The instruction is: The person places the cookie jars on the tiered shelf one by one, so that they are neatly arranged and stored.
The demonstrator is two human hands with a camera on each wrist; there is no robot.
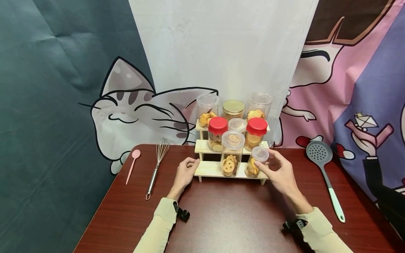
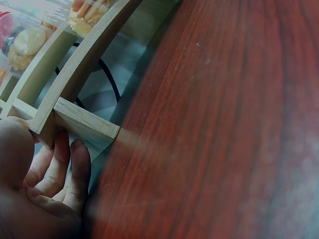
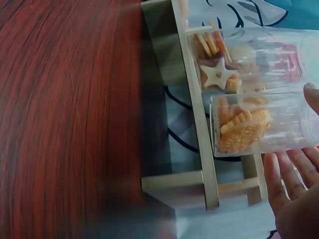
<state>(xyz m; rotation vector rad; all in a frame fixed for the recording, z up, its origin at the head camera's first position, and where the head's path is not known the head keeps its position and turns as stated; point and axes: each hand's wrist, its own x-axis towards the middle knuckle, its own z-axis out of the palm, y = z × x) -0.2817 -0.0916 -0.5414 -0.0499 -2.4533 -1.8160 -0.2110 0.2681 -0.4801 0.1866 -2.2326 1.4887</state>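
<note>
A three-tier wooden rack [image 1: 209, 169] bears several clear jars. My left hand [image 1: 186, 174] pinches the left end of its lowest tier; in the left wrist view the thumb lies above the board [image 2: 65, 82] and fingertips sit below. On the right of that tier stands a small jar of cookies [image 1: 252, 168] with a clear lid. My right hand [image 1: 282, 175] holds this jar, thumb in front, other fingers at its right side and behind. Beside it is a taller cookie jar [image 1: 230, 165]. In the right wrist view the small jar [image 3: 244, 129] appears upright at the board's edge.
Red-lidded jars [image 1: 217, 126] and a gold-lidded jar [image 1: 233, 106] stand on the upper tiers. A whisk [image 1: 156, 167] and a pink spoon [image 1: 133, 162] lie at left on the table [image 1: 202, 218]. A slotted skimmer [image 1: 322, 167] lies at right. Behind hangs a printed cloth [image 1: 221, 45].
</note>
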